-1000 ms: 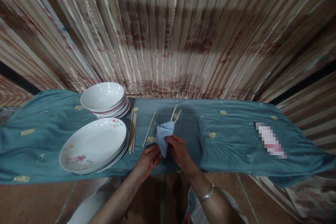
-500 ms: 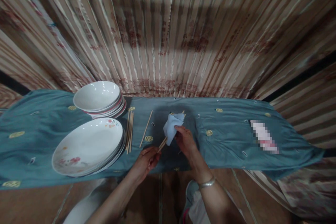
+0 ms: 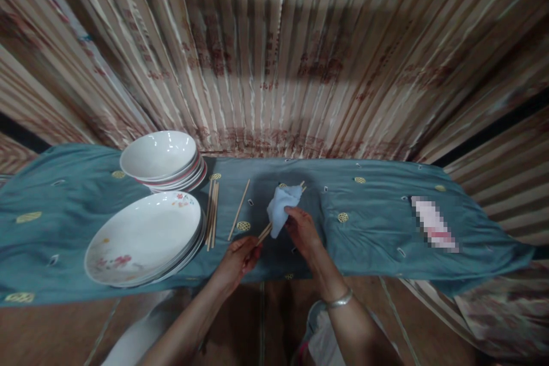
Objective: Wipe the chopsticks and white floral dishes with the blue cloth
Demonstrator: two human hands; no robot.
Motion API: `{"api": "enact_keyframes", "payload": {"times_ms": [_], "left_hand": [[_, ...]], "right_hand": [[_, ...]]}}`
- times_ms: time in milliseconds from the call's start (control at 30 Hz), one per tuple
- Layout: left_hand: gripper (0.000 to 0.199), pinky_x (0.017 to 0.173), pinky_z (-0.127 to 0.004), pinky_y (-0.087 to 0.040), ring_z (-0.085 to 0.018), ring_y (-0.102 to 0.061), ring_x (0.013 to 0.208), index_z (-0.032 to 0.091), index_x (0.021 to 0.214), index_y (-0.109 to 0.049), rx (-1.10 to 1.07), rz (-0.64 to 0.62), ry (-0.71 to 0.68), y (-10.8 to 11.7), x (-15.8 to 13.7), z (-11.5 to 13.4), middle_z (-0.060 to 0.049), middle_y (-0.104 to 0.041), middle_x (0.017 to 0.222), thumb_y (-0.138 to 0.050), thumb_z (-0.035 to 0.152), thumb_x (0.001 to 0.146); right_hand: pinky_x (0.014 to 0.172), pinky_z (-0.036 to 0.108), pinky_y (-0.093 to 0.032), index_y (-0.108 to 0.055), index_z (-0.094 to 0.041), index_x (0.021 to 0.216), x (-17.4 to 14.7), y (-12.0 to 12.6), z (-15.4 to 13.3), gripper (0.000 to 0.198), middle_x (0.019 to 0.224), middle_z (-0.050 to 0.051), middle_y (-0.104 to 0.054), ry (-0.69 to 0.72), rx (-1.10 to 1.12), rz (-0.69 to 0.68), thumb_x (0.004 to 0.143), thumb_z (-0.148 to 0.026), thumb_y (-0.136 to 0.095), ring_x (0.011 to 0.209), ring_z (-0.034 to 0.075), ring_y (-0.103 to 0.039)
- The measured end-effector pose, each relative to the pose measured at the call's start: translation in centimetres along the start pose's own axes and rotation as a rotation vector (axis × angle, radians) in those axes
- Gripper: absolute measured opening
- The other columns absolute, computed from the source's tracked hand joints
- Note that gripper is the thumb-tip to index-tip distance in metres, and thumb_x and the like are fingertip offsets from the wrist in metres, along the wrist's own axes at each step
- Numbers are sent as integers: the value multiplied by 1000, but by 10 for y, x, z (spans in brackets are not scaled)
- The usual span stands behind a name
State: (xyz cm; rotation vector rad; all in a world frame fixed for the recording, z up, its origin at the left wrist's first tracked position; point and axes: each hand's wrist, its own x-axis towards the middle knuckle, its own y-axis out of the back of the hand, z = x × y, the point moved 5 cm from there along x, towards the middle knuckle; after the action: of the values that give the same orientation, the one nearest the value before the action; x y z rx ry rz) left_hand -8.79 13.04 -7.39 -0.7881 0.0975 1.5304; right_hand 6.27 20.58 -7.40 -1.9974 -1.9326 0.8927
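My left hand (image 3: 241, 256) is closed round the lower ends of a pair of wooden chopsticks (image 3: 265, 233), which slant up and to the right. My right hand (image 3: 302, 230) pinches a light blue cloth (image 3: 281, 206) that is folded over the middle of those chopsticks. Their far tips poke out past the cloth's upper right corner. To the left, a single chopstick (image 3: 239, 210) lies on the tablecloth, and beyond it is a bundle of several chopsticks (image 3: 211, 216) placed side by side.
A stack of white bowls (image 3: 158, 155) stands at the back left, with a stack of flowered plates (image 3: 143, 240) in front. The table has a teal patterned cloth (image 3: 369, 240). At the right lies a pixelated pinkish item (image 3: 434, 224). A pleated curtain (image 3: 274, 57) hangs behind.
The chopstick tips show slightly more beyond the cloth. Both hands keep nearly the same place and grip, and the view has shifted a little.
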Motion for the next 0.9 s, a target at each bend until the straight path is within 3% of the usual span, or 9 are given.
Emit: {"api": "enact_keyframes", "payload": {"times_ms": [233, 500, 733, 900], "left_hand": [[40, 39, -21, -11, -2, -28, 36, 13, 59, -56, 47, -51, -58, -5, 0, 2, 4, -49, 47, -76, 48, 57], [41, 38, -20, -12, -1, -28, 35, 14, 58, -56, 10, -48, -87, -6, 3, 3, 4, -50, 45, -78, 49, 54], [47, 35, -21, -20, -4, -34, 31, 15, 55, -58, 128, -58, -143, 0, 7, 1, 2, -55, 46, -76, 58, 54], [42, 36, -21, -24, -6, -39, 34, 16, 64, -65, 86, 97, -295, 20, 11, 20, 3, -55, 47, -77, 55, 56]], "right_hand": [[66, 26, -47, -72, -21, 69, -18, -20, 24, 14, 67, -2, -69, -99, 41, -34, 57, -27, -76, 64, 13, -58], [56, 22, -40, -72, -19, 73, -31, -34, 43, 16, 62, -3, -65, -139, -52, -193, 65, -33, -73, 57, 11, -53], [50, 22, -39, -71, -18, 70, -26, -29, 26, 19, 57, -4, -64, -137, -102, -186, 61, -34, -76, 50, 10, -50], [60, 23, -43, -73, -17, 74, -24, -20, 13, 23, 65, -2, -69, -185, -203, -271, 57, -32, -79, 57, 11, -56]]}}
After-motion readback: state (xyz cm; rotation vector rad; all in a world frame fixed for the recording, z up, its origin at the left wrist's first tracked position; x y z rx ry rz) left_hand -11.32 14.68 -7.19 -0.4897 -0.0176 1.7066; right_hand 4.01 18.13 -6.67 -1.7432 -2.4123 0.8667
